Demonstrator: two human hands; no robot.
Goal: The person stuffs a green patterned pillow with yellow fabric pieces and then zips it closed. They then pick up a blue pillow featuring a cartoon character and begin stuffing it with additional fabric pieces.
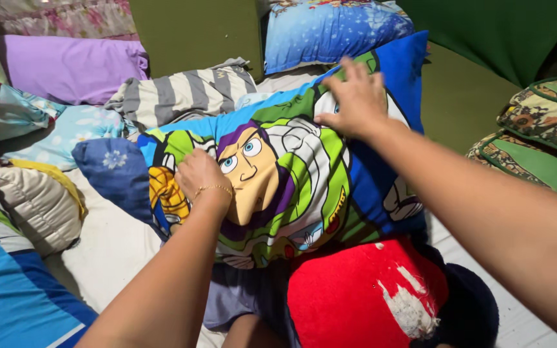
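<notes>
A big pillow (304,187) in a blue case printed with a cartoon spaceman lies across my lap in the middle of the view. My left hand (200,175), with a thin gold bracelet on the wrist, presses its closed fingers into the pillow's left part. My right hand (354,98) lies flat, fingers spread, on the pillow's upper right part near the blue corner. Neither hand visibly grips the cloth.
A red and dark plush cushion (369,296) sits below the pillow. Left are a dark blue flowered pillow (116,173), a beige quilted cushion (37,203), a striped grey cloth (182,93) and a purple pillow (72,64). Green patterned cushions (543,142) stack at right.
</notes>
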